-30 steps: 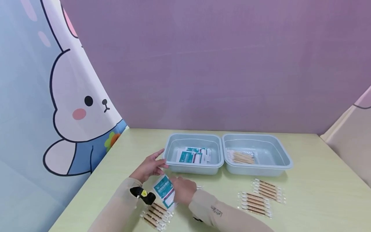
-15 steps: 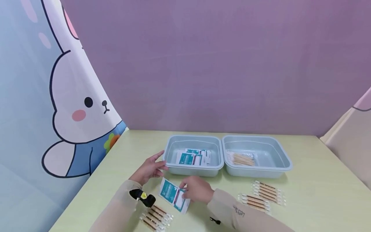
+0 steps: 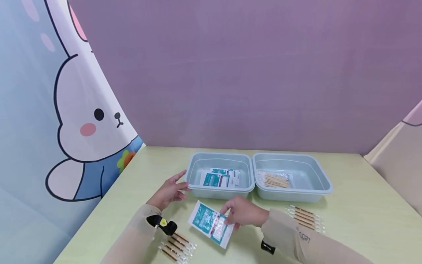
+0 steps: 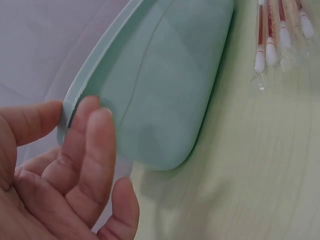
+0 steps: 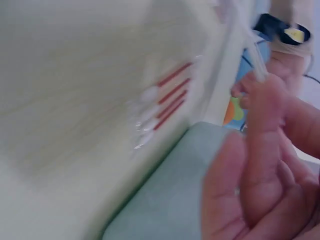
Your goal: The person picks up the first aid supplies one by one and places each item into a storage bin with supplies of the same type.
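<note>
My right hand pinches one end of a flat white-and-teal packet, raised over the table in front of the left bin. Only a blurred thin edge of this packet shows in the right wrist view. At the near left corner of the pale blue-green plastic bin, my left hand holds the rim. The left wrist view has its thumb on one side of the rim and fingers on the other. Inside that bin lie several similar teal-and-white packets.
A second bin stands against the first on the right, with wooden-stick cotton swabs in clear wrapping inside. Wrapped brown-stemmed swabs lie at the near left of the table. More wrapped swabs lie at right, partly behind the right forearm.
My right hand has moved right with the packet, away from the left hand. Its sleeve now covers the nearer swabs on the right. The left hand keeps its place on the bin's rim.
</note>
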### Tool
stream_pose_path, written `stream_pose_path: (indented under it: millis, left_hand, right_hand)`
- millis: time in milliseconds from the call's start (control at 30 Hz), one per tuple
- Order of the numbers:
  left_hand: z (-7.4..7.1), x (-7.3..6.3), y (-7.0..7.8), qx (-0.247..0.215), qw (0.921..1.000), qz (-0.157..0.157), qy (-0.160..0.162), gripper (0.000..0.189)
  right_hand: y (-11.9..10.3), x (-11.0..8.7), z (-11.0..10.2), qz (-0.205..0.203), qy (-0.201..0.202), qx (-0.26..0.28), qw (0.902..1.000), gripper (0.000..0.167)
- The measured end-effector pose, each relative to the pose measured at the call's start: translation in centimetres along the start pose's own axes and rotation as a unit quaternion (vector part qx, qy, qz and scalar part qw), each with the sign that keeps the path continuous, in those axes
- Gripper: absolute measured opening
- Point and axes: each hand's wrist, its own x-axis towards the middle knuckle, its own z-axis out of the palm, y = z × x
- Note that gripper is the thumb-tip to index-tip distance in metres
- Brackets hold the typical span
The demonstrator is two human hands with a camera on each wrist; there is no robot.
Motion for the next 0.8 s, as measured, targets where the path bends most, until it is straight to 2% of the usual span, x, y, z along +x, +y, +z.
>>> stream_pose_path:
  millis: [100,200,367,600,800]
  left_hand:
    - [0.0,0.0,0.0,-0.005,1.0000,-0.003,0.000,0.056]
    - [0.0,0.0,0.0,-0.016,0.9998,-0.003,-0.006,0.057]
    - [0.0,-0.1,-0.2,-0.033,0.9993,0.000,-0.015,0.058]
    - [-0.1,-0.3,-0.2,-0.041,0.9987,0.006,-0.028,0.059]
    - [-0.1,-0.2,0.0,-0.036,0.9990,0.006,-0.024,0.058]
  right_hand:
    - [-0.4,-0.5,-0.9,0.012,-0.025,0.016,0.9995,0.021]
    - [-0.7,-0.6,-2.0,0.013,-0.040,0.002,0.9991,0.022]
    - [-1.1,0.0,-4.2,0.043,-0.035,-0.014,0.9984,0.022]
    - [-1.7,1.8,-7.0,0.072,0.013,-0.030,0.9969,0.021]
    - [-2.1,3.5,-8.8,0.099,0.056,-0.062,0.9915,0.021]
